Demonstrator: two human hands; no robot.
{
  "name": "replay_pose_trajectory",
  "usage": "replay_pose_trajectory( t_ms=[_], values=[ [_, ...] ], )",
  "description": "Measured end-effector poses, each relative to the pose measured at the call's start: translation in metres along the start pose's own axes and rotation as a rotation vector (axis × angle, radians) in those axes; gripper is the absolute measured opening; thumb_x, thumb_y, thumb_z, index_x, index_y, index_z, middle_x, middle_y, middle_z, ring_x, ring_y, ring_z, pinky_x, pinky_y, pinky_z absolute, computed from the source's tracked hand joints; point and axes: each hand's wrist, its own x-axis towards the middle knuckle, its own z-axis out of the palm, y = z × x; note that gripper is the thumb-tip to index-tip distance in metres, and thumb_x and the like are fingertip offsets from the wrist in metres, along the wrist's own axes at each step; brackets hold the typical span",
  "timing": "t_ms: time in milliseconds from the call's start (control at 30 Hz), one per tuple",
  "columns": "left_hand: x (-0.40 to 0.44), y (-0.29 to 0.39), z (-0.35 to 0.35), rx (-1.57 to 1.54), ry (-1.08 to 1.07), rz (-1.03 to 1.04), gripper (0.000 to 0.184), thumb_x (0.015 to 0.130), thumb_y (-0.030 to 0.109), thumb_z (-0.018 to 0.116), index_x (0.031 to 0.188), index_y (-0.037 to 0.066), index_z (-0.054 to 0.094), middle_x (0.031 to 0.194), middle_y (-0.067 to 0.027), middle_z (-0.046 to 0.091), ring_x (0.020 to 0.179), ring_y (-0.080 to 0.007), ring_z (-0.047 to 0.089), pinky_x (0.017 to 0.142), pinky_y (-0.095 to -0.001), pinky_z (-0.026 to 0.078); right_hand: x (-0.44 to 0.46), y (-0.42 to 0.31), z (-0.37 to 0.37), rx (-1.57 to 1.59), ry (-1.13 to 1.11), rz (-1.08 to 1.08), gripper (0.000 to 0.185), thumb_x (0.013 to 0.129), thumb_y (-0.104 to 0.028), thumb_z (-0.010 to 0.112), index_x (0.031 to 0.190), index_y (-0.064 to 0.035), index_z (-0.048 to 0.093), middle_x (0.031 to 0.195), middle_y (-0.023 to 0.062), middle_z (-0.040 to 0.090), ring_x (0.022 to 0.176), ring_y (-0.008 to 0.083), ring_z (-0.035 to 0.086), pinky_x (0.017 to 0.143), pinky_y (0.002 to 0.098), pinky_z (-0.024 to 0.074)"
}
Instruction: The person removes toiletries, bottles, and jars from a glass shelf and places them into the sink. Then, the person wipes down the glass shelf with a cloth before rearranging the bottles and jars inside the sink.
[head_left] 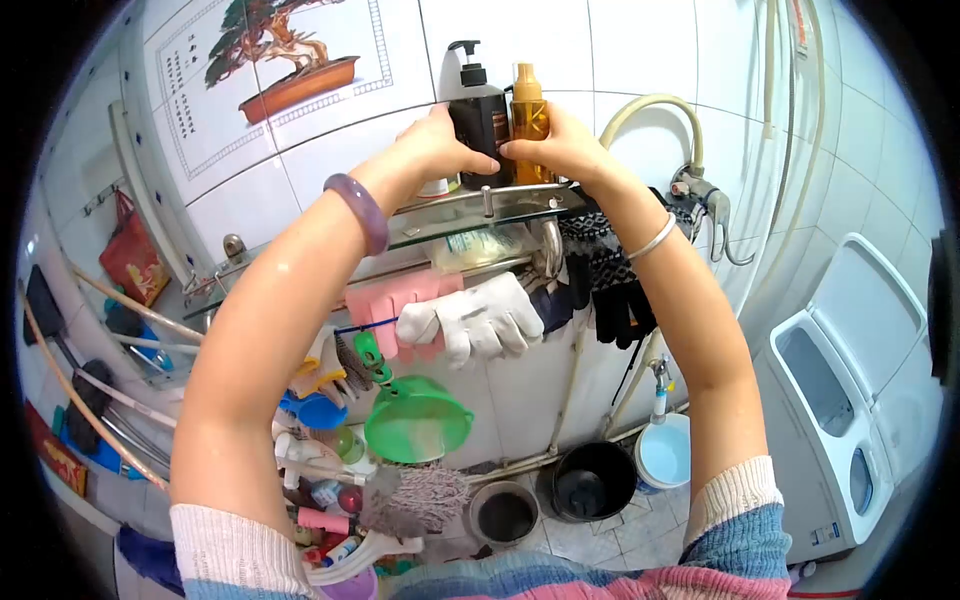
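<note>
We see a black pump bottle [470,115] inside the curve of our left hand [440,148], which is clamped on it, thumb laid across the front. Just to the right of that hand, touching or almost touching the black bottle, is an amber bottle [530,118] with a tan cap; our right hand [562,142] is closed around it, its thumb crossing the front towards the black bottle. Both bottles are upright over the glass shelf [452,228] and behind its metal rail; whether their bases rest on the glass we cannot tell. Low beside our left hand we make out part of a small container [438,187], mostly hidden.

On our left wrist, behind the hand, sits a purple bangle [360,215]; behind our right hand, a silver bracelet [653,238]. Below the hands, under the shelf, hang a white glove [482,318] and a pink glove [375,300], with patterned dark cloth [608,255] below the right hand. Farther down we find a green scoop [415,420], and, lower still, a black bucket [612,475] and a light-blue bucket [662,450]. To the right of our right hand are a tap [716,205] and, well apart, a white washing machine [800,350] with its lid raised. Up and left of our left hand, the tiles carry a bonsai picture [300,85].
</note>
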Motion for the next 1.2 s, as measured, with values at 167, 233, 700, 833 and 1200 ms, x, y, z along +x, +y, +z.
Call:
replay_pose_trajectory(
  t_ms=[167,233,700,833,1200],
  values=[
    [0.003,0.004,-0.001,-0.154,-0.081,-0.059,0.061,0.066,0.011,0.081,0.119,-0.001,0.051,0.108,-0.0123,0.062,0.098,-0.0221,0.059,0.085,-0.035,0.048,0.012,0.022,0.011,0.06,0.056,-0.028,0.063,0.062,-0.029,0.076,0.108,0.0084,0.056,0.1,0.0218,0.064,0.092,0.0292,0.063,0.084,0.0345,0.0489],
    [0.011,-0.002,0.002,-0.224,-0.088,-0.052,0.057,0.066,0.011,0.081,0.116,-0.001,0.054,0.106,-0.0111,0.063,0.096,-0.0214,0.059,0.085,-0.035,0.048,0.013,0.02,0.01,0.114,0.023,-0.066,0.061,0.063,-0.026,0.076,0.109,0.0087,0.055,0.101,0.021,0.064,0.093,0.0278,0.063,0.084,0.0338,0.0486],
    [0.008,-0.003,0.007,-0.251,-0.067,-0.003,0.059,0.062,0.008,0.081,0.116,0.003,0.056,0.106,-0.0104,0.064,0.101,-0.0213,0.058,0.09,-0.0337,0.044,0.004,0.002,0.001,0.51,-0.144,-0.032,0.036,0.074,-0.01,0.066,0.106,0.0037,0.057,0.094,0.0106,0.063,0.085,0.0178,0.06,0.08,0.0311,0.0473],
    [0.011,0.002,-0.006,-0.318,-0.059,0.065,0.054,0.063,0.005,0.08,0.112,0.003,0.06,0.101,-0.0088,0.065,0.097,-0.02,0.06,0.089,-0.0325,0.045,0.016,-0.001,-0.001,0.501,-0.114,-0.12,0.035,0.075,-0.013,0.066,0.105,0.004,0.058,0.093,0.011,0.063,0.085,0.0178,0.06,0.081,0.0302,0.0465],
    [-0.034,0.037,-0.098,-0.337,-0.18,0.283,0.036,0.077,0.017,0.073,0.103,-0.005,0.062,0.093,-0.0133,0.065,0.091,-0.0207,0.062,0.081,-0.0347,0.049,0.002,-0.125,-0.014,0.541,-0.102,-0.12,0.032,0.079,-0.009,0.063,0.105,0.0066,0.054,0.086,0.0099,0.061,0.074,0.0171,0.061,0.062,0.0267,0.0505]
  ],
)
